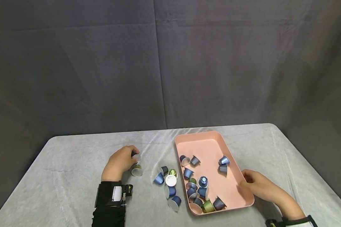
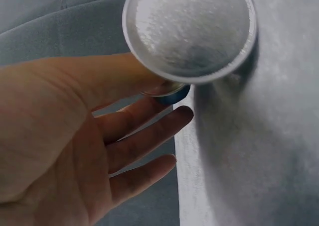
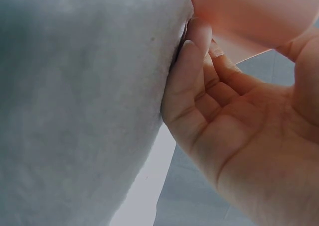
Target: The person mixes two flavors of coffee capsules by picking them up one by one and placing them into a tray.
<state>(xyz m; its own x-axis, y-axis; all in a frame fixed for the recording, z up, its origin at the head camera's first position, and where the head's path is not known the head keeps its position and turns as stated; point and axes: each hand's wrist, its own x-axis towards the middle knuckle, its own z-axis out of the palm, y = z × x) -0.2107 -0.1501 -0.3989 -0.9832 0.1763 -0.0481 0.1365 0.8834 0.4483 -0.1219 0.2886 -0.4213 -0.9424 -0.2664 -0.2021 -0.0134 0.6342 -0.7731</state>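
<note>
My left hand [image 1: 120,162] pinches a dark blue coffee capsule [image 2: 175,94] between thumb and index finger, the other fingers held out loosely. In the head view that capsule shows only partly past the fingertips. Just nearer stands a green capsule [image 1: 136,171], its pale foil lid filling the top of the left wrist view. At the right, my right hand [image 1: 260,186] grips the right rim of a pink tray [image 1: 207,146], thumb over the edge and fingers low against its outer side. Several blue, grey and green capsules lie in the tray, mostly along its left and near sides.
Between the left hand and the tray lies a loose group of capsules, among them a white-lidded one [image 1: 170,180] and a blue one [image 1: 174,203] nearest me. A pale grey cloth [image 1: 59,176] covers the table. Behind its far edge hangs a dark grey curtain [image 1: 108,78].
</note>
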